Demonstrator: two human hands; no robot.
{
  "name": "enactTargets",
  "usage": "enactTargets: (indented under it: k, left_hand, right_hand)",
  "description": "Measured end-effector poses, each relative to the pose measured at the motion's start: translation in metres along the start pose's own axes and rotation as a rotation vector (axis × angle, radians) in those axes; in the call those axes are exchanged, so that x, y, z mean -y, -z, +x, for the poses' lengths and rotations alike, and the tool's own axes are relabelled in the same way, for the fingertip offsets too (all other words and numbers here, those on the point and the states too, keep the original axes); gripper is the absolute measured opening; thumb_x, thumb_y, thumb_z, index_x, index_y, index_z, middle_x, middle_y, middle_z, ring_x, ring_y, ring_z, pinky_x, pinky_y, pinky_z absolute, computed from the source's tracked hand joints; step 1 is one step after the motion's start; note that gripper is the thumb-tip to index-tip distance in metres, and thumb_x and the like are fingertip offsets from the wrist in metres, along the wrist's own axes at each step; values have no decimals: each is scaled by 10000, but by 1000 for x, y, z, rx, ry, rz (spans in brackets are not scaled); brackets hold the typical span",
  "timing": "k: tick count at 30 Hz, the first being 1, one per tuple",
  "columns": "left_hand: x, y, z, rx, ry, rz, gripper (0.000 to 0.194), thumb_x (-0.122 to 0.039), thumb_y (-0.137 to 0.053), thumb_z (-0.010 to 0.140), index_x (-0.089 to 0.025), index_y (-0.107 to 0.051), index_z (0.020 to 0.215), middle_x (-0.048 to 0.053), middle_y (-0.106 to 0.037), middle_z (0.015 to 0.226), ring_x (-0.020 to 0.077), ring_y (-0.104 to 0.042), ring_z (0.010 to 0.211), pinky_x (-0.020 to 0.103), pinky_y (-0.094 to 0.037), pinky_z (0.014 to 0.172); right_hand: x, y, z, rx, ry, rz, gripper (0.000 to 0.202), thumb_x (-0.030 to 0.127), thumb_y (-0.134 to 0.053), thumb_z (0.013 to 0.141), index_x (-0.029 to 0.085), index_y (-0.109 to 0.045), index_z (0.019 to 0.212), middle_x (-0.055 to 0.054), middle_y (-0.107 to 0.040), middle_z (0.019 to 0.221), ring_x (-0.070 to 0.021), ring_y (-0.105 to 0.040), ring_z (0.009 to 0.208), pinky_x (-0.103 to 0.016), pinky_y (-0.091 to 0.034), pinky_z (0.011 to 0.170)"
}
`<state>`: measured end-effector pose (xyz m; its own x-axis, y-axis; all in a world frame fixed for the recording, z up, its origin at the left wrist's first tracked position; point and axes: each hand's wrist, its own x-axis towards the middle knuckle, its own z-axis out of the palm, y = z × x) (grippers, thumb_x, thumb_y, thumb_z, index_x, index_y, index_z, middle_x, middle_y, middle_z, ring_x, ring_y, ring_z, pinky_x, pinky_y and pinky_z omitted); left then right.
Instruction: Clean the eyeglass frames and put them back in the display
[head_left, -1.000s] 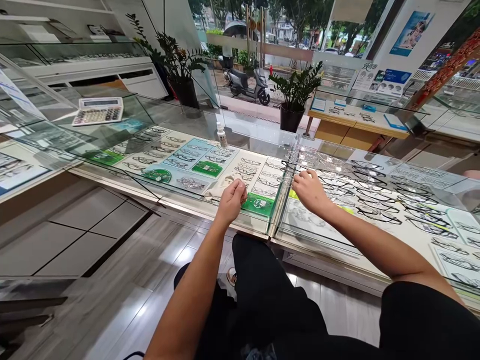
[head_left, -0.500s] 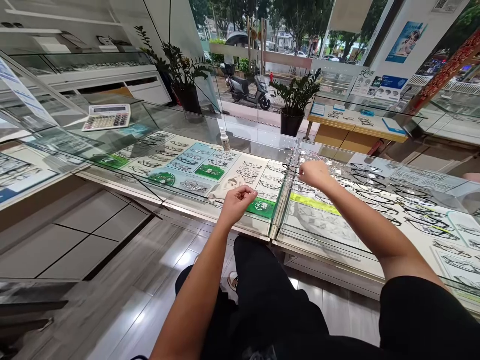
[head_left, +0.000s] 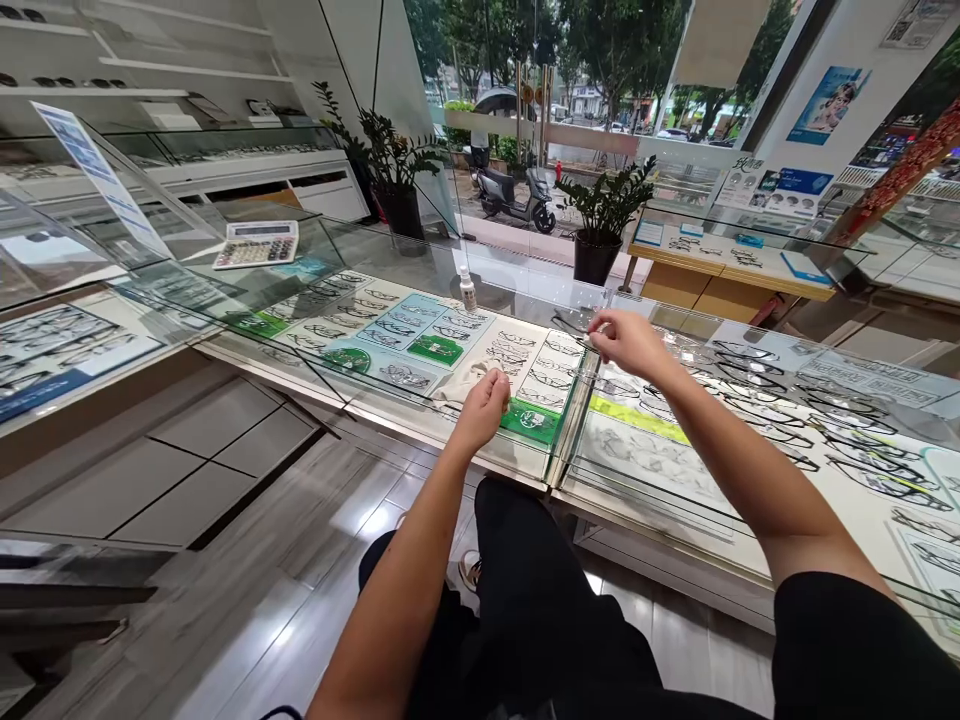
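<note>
My right hand (head_left: 626, 342) is closed in a pinch above the glass counter, near the joint between two display cases. A pair of eyeglasses (head_left: 568, 325) with a thin dark frame part sticks out to the left of its fingertips; the rest is hard to see against the glass. My left hand (head_left: 486, 405) is closed, thumb on top, over the near part of the counter; what it holds, if anything, is hidden. Just behind it lies a crumpled beige cloth (head_left: 466, 382). A small white spray bottle (head_left: 466, 290) stands upright farther back.
Rows of eyeglasses (head_left: 551, 380) lie inside the display case, with more dark frames (head_left: 757, 385) at the right. A calculator (head_left: 256, 246) sits at the left on the glass. Potted plants (head_left: 598, 225) stand beyond the counter. The counter's front edge (head_left: 442, 438) runs before my legs.
My right hand has shifted slightly left and turned, with the eyeglasses at its fingertips. My left hand has closed more and moved a little nearer the cloth. The view has shifted slightly.
</note>
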<state>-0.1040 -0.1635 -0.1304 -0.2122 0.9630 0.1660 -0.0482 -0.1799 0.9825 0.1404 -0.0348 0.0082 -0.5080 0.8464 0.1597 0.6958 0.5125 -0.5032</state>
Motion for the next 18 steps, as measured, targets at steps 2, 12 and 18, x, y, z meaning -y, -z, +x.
enactTargets:
  k: [2,12,18]
  left_hand:
    - [-2,2,5,25,25,-44,608,-755,-701,924,-240,-427,753,-75,-390,647,79,-277,510,235,-267,497]
    - [-16,34,38,131,130,-57,646,-765,-888,755,-164,-665,826,9,-589,674,66,-430,485,205,-260,452]
    - [-16,35,28,141,70,-59,585,-676,-961,726,-148,-732,826,15,-630,711,74,-484,553,224,-364,515]
  right_hand:
    - [14,-19,-4,14,83,235,146,216,-595,988,209,-721,1062,-5,-804,748,-177,-707,637,-285,-470,697]
    - [39,-133,-11,-134,349,189,267,277,-523,1065,220,-717,1240,-72,-854,1081,-235,-789,923,-311,-521,823]
    - [30,-145,-17,-171,461,216,303,274,-487,1075,225,-728,1251,-105,-840,1210,-261,-787,1025,-362,-561,912]
